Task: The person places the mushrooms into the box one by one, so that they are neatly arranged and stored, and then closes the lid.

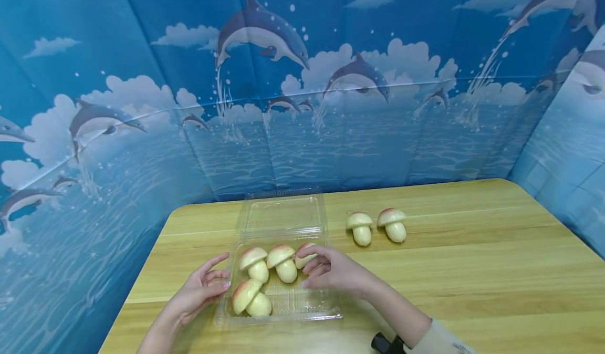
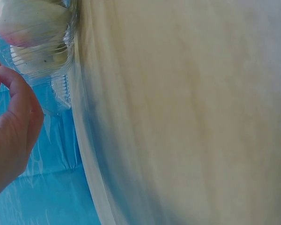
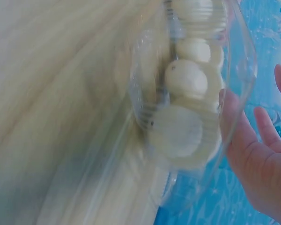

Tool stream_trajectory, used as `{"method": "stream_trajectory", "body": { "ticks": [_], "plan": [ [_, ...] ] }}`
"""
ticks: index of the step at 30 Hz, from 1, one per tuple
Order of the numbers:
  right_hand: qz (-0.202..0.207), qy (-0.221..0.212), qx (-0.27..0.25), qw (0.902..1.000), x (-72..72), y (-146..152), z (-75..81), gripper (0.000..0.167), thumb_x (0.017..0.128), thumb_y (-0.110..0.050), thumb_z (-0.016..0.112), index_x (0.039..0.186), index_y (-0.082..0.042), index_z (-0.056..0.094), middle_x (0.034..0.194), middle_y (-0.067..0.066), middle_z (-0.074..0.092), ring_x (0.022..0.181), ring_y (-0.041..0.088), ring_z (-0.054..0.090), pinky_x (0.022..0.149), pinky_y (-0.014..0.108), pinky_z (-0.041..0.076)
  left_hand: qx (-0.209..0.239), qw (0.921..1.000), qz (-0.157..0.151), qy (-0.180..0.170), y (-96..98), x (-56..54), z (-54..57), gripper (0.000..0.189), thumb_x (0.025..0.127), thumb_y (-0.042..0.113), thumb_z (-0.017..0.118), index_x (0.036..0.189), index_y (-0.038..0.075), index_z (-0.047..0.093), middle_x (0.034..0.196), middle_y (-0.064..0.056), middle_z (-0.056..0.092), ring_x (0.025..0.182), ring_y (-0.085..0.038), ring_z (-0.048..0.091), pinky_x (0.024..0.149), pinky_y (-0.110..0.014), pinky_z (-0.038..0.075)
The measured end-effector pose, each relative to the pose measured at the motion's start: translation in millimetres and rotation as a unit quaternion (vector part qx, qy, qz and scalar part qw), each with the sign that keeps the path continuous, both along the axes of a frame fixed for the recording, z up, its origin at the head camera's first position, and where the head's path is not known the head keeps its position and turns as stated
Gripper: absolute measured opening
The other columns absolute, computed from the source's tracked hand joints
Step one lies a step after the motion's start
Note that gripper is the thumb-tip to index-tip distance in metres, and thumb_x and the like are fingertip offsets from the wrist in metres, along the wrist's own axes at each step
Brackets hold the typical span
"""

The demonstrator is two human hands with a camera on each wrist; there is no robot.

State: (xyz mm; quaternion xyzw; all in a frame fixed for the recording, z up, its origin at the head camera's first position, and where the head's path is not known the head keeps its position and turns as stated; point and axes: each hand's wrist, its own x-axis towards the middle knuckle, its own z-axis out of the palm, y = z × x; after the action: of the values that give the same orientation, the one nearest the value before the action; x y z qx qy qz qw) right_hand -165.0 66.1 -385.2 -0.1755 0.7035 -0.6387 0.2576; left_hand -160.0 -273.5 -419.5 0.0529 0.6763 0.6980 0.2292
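A clear plastic clamshell box [image 1: 302, 312] lies on the table with its lid folded back. Inside are several pale mushroom-shaped pieces with reddish cap tops: three along the back, including a middle mushroom [image 1: 285, 263], and another mushroom [image 1: 252, 299] at the front left. My right hand [image 1: 337, 272] hangs over the box's right side, fingers loosely bent and thumb apart. It partly hides the back right mushroom [image 1: 304, 259], with the index fingertip right at its cap. My left hand [image 1: 200, 288] is at the left rim, fingers spread and nothing between them.
Two more mushrooms, one left [image 1: 361, 228] and one right [image 1: 392, 225], lie on the wooden table [image 1: 472, 259] to the right of the transparent lid [image 1: 283, 215]. A blue dolphin-print curtain [image 1: 302, 133] stands behind the table. A black object [image 1: 387, 343] shows by the right sleeve.
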Motion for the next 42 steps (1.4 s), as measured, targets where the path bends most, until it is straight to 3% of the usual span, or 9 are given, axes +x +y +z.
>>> {"method": "stream_trajectory", "body": {
  "ticks": [25, 35, 42],
  "plan": [
    [-0.029, 0.022, 0.011, 0.9993, -5.8, 54.0, 10.0, 0.065, 0.081, -0.012, 0.073, 0.134, 0.006, 0.04, 0.113, 0.026, 0.053, 0.094, 0.026, 0.06, 0.082, 0.035, 0.051, -0.001, 0.9999, 0.011, -0.001, -0.1, -1.5, 0.5, 0.076, 0.087, 0.0, 0.06, 0.147, 0.002, 0.013, 0.1, 0.001, 0.051, 0.08, -0.006, 0.056, 0.068, -0.02, 0.048],
    [-0.058, 0.015, 0.029, 0.9977, -5.4, 89.2, 12.7, 0.065, 0.083, -0.015, 0.071, 0.136, 0.004, 0.037, 0.111, 0.018, 0.055, 0.098, 0.025, 0.059, 0.085, 0.042, 0.049, 0.004, 1.0, 0.007, -0.001, -0.5, -1.0, -1.1, 0.077, 0.087, 0.0, 0.06, 0.147, 0.001, 0.012, 0.1, 0.0, 0.052, 0.081, -0.007, 0.058, 0.07, -0.02, 0.049],
    [-0.081, 0.011, 0.046, 0.9956, -5.2, 119.9, 11.0, 0.067, 0.087, -0.015, 0.065, 0.14, 0.004, 0.029, 0.119, 0.024, 0.05, 0.101, 0.027, 0.057, 0.084, 0.039, 0.049, 0.005, 0.9999, 0.009, -0.001, -0.1, -0.6, -0.8, 0.077, 0.087, 0.0, 0.06, 0.147, 0.001, 0.012, 0.1, 0.0, 0.052, 0.082, -0.006, 0.058, 0.07, -0.02, 0.049]
  ]
}}
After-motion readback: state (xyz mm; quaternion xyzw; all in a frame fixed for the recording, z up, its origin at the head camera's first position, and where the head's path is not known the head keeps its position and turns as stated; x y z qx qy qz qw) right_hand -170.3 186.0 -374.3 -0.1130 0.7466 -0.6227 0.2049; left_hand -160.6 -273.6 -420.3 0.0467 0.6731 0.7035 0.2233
